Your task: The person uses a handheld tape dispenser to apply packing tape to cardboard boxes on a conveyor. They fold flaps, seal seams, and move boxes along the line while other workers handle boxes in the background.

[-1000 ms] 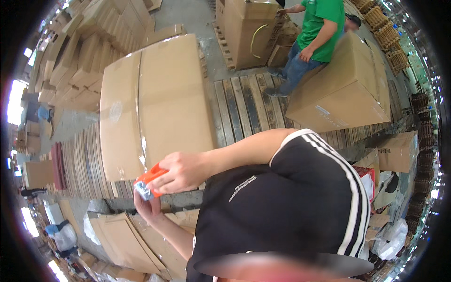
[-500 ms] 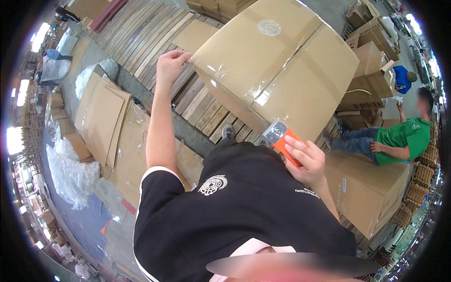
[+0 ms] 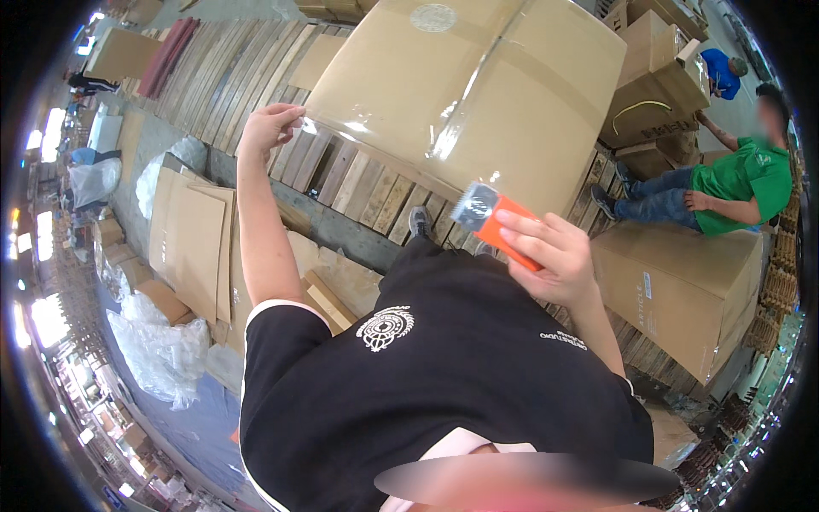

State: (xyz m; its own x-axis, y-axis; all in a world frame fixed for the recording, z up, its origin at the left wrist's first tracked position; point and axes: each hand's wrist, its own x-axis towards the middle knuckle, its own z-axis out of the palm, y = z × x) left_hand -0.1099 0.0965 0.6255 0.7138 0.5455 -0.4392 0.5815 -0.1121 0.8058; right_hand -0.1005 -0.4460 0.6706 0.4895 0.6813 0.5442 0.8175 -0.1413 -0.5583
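Note:
A large brown cardboard box (image 3: 512,111) stands in front of me, with clear tape running across its top. At its near left corner, my left hand (image 3: 271,130) has thumb and fingers pinched together. A shiny bit of clear packing tape (image 3: 309,126) shows at those fingertips, and more gloss lies along the box's near edge. My right hand (image 3: 554,256) is wrapped around an orange tape cutter (image 3: 503,232) with a wide, toothed, greyish head. The cutter is close to the box's near side, in front of my body; whether it touches the box I cannot tell.
Wooden pallets (image 3: 230,77) lie under and left of the box. Flat cardboard sheets (image 3: 192,247) and plastic wrap (image 3: 162,350) are at the left. On the right, a person in green (image 3: 742,183) stands beside another carton (image 3: 674,282), with stacked boxes (image 3: 657,68) behind.
The view has shifted, so the box sits farther left and higher. The cutter's head has come up and left. My left hand remains at the corner. The person in green now reaches toward the stacked boxes.

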